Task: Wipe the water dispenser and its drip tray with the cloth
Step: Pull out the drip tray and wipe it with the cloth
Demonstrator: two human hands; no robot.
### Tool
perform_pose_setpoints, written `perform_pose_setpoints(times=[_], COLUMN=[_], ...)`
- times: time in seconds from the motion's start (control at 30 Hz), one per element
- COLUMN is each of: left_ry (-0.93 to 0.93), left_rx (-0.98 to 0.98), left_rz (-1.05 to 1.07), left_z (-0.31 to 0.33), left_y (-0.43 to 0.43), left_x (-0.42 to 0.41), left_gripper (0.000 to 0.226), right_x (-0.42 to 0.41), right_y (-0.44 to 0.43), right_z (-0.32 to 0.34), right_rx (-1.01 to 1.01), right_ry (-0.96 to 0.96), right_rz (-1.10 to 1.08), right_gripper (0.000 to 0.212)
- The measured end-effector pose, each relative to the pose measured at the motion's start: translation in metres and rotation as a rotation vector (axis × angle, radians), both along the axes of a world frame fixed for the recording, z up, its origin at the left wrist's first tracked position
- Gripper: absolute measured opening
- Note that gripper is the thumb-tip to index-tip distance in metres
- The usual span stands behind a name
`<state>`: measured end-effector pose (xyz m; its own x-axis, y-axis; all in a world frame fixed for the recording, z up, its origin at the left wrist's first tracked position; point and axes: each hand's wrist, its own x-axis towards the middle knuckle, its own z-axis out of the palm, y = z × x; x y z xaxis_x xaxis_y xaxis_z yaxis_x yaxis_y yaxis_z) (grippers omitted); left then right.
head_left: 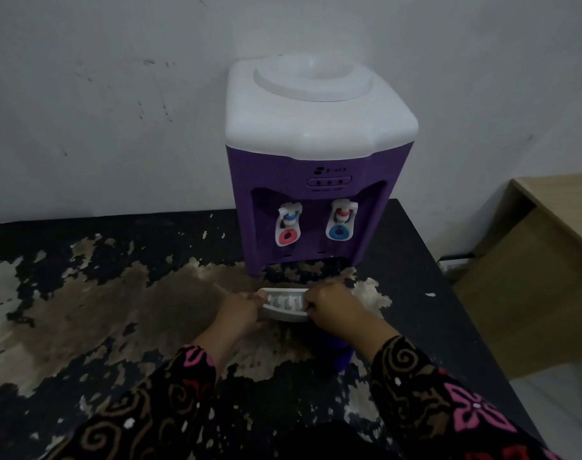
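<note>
Evidently out of its slot for all-round wiping, the white drip tray [284,307] is just in front of the purple water dispenser [316,161]. The left hand [240,310] has its grip clenched on one end and the right hand [332,307] on the other. A blue thing [336,356], perhaps the cloth, lies under the right wrist on the peeling worktop [117,293].

Left sleeve [170,393]: long, it reaches to the wrist; dark, almost black cloth with brown spiral curls and pink shapes close to the cuff.
Right sleeve [415,376]: same dark cloth, also long to the wrist; brown spirals, some small white dots, and one big pink flower with a white centre further up the arm.
Pattern: looks like batik; the curls are thin brown lines, the pink parts are bright.
Left hand [240,313]: bare below the cuff.
Right hand [332,307]: bare below the cuff.
</note>
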<state>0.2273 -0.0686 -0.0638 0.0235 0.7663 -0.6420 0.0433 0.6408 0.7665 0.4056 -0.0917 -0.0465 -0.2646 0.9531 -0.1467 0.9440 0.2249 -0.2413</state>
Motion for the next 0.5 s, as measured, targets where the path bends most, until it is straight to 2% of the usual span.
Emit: perform_pose_setpoints(times=[0.07,0.13,0.3,0.5], left_ry=[-0.007,0.012,0.003,0.004], left_rx=[0.017,0.024,-0.005,0.021], left_rz=[0.006,-0.002,0.01,-0.032], left_z=[-0.001,-0.004,-0.01,-0.01], left_y=[0.0,-0.001,-0.003,-0.002], left_x=[-0.001,-0.002,-0.005,-0.005], left_gripper=[0.03,0.031,0.034,0.034], right_x=[-0.006,0.003,0.044,0.02], right_y=[-0.003,-0.003,0.004,0.021], right_z=[-0.003,-0.003,-0.002,0.0], right_rx=[0.03,-0.044,-0.224,-0.344], right_ry=[0.042,0.052,-0.075,0.11], right_rz=[-0.008,-0.064,-0.289,-0.457], right_gripper=[0.02,0.02,0.029,0.031])
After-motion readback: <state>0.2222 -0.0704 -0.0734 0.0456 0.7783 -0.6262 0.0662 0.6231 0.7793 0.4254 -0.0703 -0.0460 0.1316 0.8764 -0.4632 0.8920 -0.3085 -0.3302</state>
